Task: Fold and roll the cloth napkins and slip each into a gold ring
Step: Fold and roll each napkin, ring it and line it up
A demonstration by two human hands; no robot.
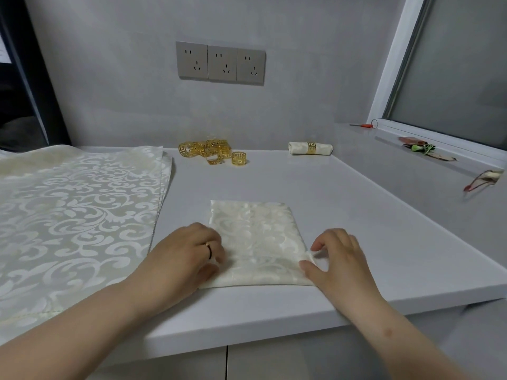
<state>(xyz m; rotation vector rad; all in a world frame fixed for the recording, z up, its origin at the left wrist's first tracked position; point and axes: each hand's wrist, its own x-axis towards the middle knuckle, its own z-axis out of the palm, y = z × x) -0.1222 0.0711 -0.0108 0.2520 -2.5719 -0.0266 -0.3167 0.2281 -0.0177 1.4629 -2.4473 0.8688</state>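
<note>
A cream damask napkin (pixel 253 237), folded into a narrow rectangle, lies on the white counter near its front edge. My left hand (pixel 186 250) rests on the napkin's left edge with fingers curled over it. My right hand (pixel 338 259) pinches the napkin's right near corner between thumb and fingers, lifting it slightly. A pile of gold rings (pixel 212 150) sits at the back of the counter. A rolled napkin in a gold ring (pixel 310 148) lies at the back right.
A stack of flat unfolded napkins (pixel 74 212) covers the counter's left side. Three wall sockets (pixel 220 63) are on the back wall. The window sill (pixel 428 149) on the right holds small items, among them a red-handled tool (pixel 362 125).
</note>
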